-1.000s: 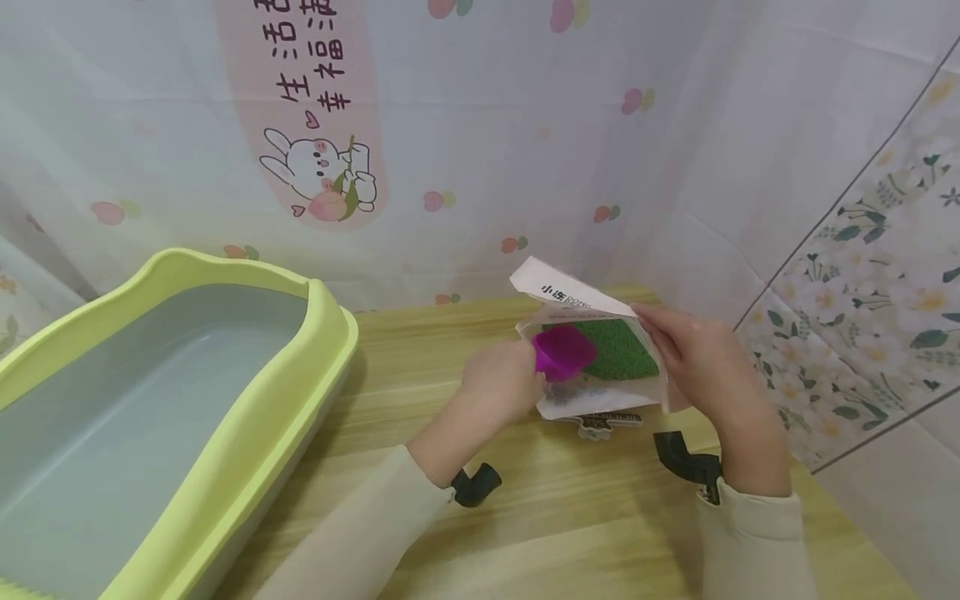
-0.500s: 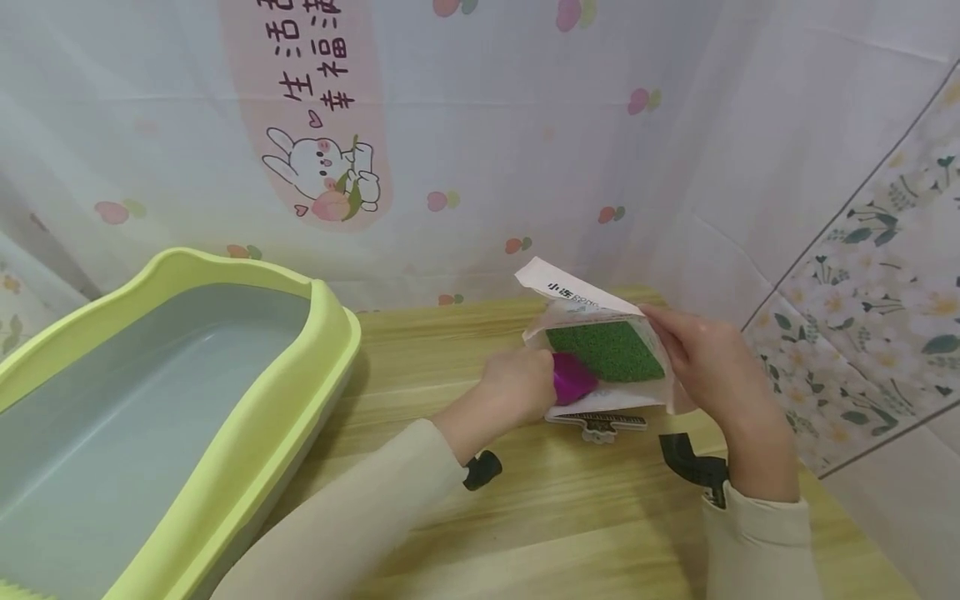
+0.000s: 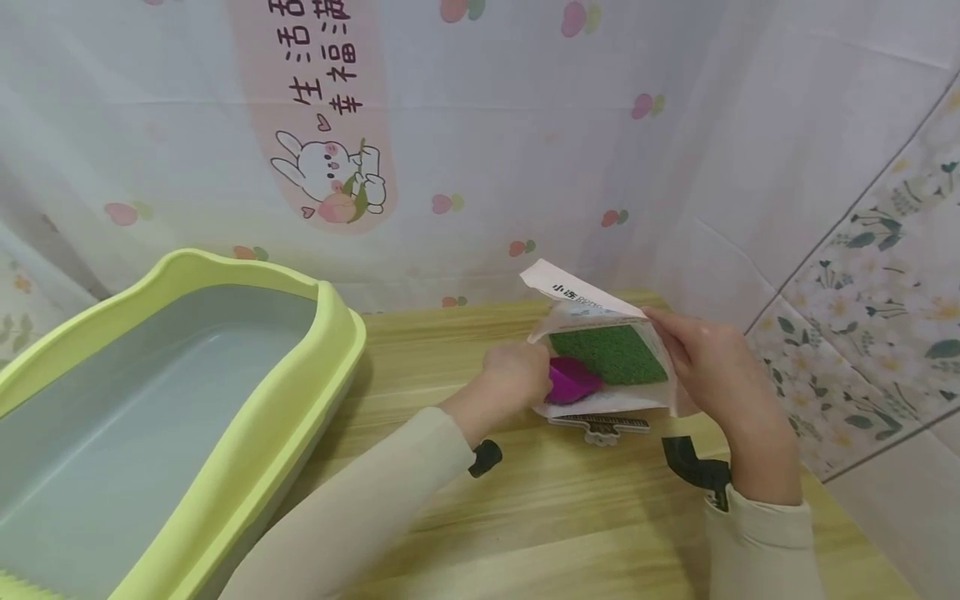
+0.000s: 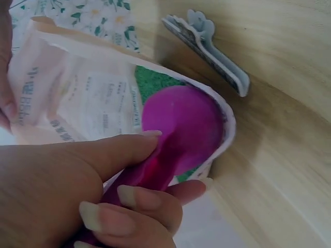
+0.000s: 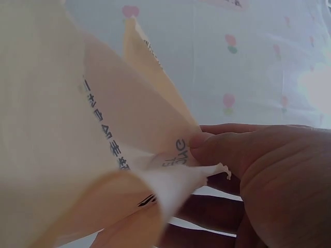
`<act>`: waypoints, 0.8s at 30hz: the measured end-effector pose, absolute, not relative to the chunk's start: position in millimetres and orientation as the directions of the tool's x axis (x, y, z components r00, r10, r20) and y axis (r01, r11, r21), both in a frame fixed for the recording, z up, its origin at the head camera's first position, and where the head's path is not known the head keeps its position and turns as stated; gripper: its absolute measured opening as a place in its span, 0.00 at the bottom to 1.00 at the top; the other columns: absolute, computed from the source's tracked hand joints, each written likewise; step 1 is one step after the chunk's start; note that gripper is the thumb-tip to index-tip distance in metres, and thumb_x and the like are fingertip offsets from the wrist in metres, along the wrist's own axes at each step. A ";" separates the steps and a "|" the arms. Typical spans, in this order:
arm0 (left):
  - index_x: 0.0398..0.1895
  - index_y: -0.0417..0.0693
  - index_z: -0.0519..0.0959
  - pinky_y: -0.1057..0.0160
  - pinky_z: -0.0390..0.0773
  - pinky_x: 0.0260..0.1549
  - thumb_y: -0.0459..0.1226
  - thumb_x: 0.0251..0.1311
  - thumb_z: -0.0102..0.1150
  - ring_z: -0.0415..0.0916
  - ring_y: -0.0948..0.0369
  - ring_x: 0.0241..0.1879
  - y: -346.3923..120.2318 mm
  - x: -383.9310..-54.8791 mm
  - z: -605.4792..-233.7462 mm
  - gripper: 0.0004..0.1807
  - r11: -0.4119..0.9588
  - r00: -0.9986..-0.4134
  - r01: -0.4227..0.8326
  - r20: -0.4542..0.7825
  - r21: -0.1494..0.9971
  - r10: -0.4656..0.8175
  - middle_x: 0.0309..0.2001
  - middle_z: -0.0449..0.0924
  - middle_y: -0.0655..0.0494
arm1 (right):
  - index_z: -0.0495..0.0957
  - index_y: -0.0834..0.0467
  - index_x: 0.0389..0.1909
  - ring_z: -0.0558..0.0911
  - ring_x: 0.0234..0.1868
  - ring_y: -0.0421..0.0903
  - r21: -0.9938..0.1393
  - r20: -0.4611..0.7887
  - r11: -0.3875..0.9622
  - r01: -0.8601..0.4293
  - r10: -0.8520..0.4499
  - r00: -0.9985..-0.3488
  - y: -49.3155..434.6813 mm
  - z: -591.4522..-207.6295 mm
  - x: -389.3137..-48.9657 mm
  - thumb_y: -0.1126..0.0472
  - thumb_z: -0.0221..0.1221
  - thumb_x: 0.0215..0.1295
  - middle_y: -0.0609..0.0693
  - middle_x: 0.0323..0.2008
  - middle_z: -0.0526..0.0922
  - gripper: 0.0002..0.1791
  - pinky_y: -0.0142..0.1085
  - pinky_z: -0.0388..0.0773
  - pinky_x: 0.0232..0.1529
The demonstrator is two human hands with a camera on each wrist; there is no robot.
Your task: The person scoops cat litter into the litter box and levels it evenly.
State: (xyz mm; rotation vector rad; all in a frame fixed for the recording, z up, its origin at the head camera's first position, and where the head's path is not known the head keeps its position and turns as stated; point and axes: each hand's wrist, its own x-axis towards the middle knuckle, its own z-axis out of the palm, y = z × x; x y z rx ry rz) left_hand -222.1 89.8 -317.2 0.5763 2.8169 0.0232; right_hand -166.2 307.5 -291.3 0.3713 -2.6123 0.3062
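Observation:
My left hand (image 3: pixel 517 373) grips the handle of a purple scoop (image 3: pixel 572 382), thumb along its top in the left wrist view. The scoop's rounded bowl (image 4: pixel 183 121) sits in the mouth of a pale pink paper bag (image 3: pixel 587 292), against its near side. Green granules (image 3: pixel 611 354) show inside the bag, beyond the scoop. On the bag's right, my right hand (image 3: pixel 712 367) pinches the upper edge and keeps the mouth spread. Close up in the right wrist view, the thumb (image 5: pixel 217 147) presses on the printed paper. Part of the scoop's bowl is hidden by the bag's lower edge.
A bag clip (image 3: pixel 600 427) lies on the wooden table (image 3: pixel 480 533), just in front of the bag. To the left stands a large litter box (image 3: pixel 341 329) with a yellow-green rim and grey basin. A printed curtain (image 3: pixel 465 142) hangs behind; floral tiles (image 3: pixel 885 300) rise at right.
The scoop has moved down and slightly right, from the bag mouth's upper left to its near lower side. My right hand still holds the bag in about the same place.

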 end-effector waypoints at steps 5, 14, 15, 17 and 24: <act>0.51 0.53 0.81 0.61 0.81 0.34 0.56 0.69 0.56 0.80 0.64 0.35 94.2 -225.1 -324.2 0.20 0.918 -0.884 0.395 -0.254 0.039 0.391 0.38 0.85 0.61 | 0.80 0.60 0.59 0.85 0.46 0.69 -0.147 0.499 0.934 -0.324 -0.213 -0.840 307.1 -290.5 -166.2 0.68 0.57 0.72 0.66 0.49 0.86 0.17 0.62 0.80 0.44; 0.52 0.51 0.80 0.61 0.82 0.32 0.58 0.65 0.61 0.80 0.63 0.34 98.5 -233.2 -338.1 0.24 0.922 -0.893 0.384 -0.233 0.051 0.385 0.39 0.86 0.60 | 0.80 0.62 0.59 0.85 0.47 0.70 -0.143 0.509 0.931 -0.336 -0.222 -0.832 307.4 -293.1 -167.2 0.69 0.58 0.71 0.67 0.49 0.86 0.17 0.63 0.80 0.45; 0.53 0.51 0.80 0.61 0.82 0.31 0.58 0.65 0.61 0.80 0.63 0.33 98.5 -233.9 -339.8 0.24 0.922 -0.895 0.384 -0.228 0.044 0.383 0.39 0.86 0.60 | 0.80 0.62 0.59 0.85 0.48 0.70 -0.143 0.508 0.930 -0.338 -0.225 -0.831 307.4 -293.5 -167.7 0.69 0.58 0.71 0.67 0.49 0.86 0.17 0.63 0.80 0.45; 0.54 0.53 0.80 0.61 0.82 0.30 0.59 0.66 0.58 0.79 0.63 0.32 100.3 -233.4 -342.6 0.25 0.923 -0.899 0.385 -0.218 0.020 0.379 0.38 0.86 0.60 | 0.79 0.62 0.59 0.85 0.48 0.70 -0.140 0.505 0.930 -0.339 -0.228 -0.833 307.0 -293.8 -168.1 0.69 0.58 0.71 0.67 0.50 0.85 0.17 0.63 0.80 0.45; 0.51 0.54 0.83 0.63 0.78 0.25 0.49 0.70 0.57 0.81 0.63 0.34 121.1 -224.4 -342.9 0.14 0.928 -0.917 0.369 -0.178 -0.042 0.356 0.45 0.85 0.60 | 0.79 0.61 0.60 0.85 0.47 0.69 -0.132 0.489 0.941 -0.312 -0.212 -0.846 305.7 -294.3 -167.4 0.69 0.57 0.72 0.67 0.49 0.86 0.18 0.62 0.80 0.45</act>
